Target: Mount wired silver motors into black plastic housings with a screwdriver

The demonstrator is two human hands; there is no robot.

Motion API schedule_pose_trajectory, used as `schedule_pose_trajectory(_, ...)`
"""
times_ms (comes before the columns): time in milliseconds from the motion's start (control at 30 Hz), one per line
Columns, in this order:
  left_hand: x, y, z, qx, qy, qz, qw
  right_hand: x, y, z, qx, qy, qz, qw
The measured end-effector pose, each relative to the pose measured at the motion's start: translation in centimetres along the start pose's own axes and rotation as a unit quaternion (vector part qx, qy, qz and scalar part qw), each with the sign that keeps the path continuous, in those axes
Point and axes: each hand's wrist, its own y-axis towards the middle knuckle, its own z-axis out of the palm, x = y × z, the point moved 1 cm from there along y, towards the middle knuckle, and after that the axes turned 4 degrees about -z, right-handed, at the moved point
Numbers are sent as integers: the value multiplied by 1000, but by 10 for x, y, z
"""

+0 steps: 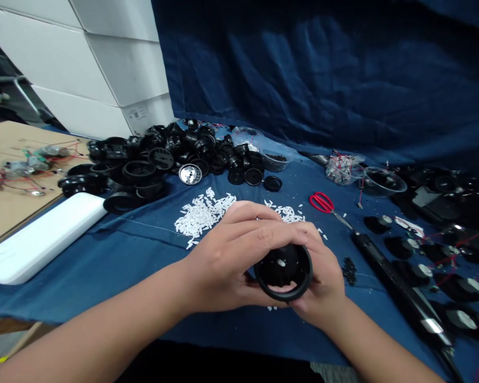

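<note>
Both hands are wrapped round a round black plastic housing [284, 266], its open end facing me. A small white peg [281, 263] shows inside it. My left hand [227, 255] grips the housing from the left, fingers over its top and thumb beneath. From the right side my right hand [325, 271] closes on the same part. Behind the hands lies a heap of small white plastic pieces [201, 215], with a smaller group of white pieces [289, 214] to its right, partly covered by my fingers.
Black round parts [159, 159] are piled at the back left. A white oblong case [43, 236] lies in front of them. Right of my hands are red-handled scissors [321, 202], a black electric screwdriver [399, 287] and several motors with black parts [417, 271]. White boxes [115, 64] stand behind.
</note>
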Motion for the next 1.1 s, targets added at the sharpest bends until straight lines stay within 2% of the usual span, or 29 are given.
schedule_pose_trajectory(400,0,4,-3,55,-83,-9,995,0,0,-6,49,72,19,996)
schedule_pose_trajectory(567,5,1,1,64,-76,-17,995,-6,-5,4,-6,44,14,999)
schedule_pose_trajectory(633,8,0,-1,71,-68,-41,994,-7,-3,5,-21,17,10,1000)
schedule_pose_trajectory(700,9,4,-9,55,-51,-84,994,-7,2,-1,-26,-16,24,999)
schedule_pose_trajectory(767,8,15,-26,20,1,-131,991,-2,6,-16,-42,-40,67,996)
schedule_pose_trajectory(833,5,33,-45,6,80,-144,986,6,4,-38,-93,-50,124,987)
schedule_pose_trajectory(900,1,52,-58,43,151,-131,979,16,-6,-59,-165,-54,169,970)
schedule_pose_trajectory(967,-3,69,-57,125,195,-114,966,24,-25,-73,-231,-61,196,951)
schedule_pose_trajectory(1033,-6,79,-43,241,207,-121,941,31,-48,-78,-268,-68,216,936)
schedule_pose_trajectory(1100,-6,80,-17,348,211,-132,904,36,-71,-77,-284,-72,238,926)
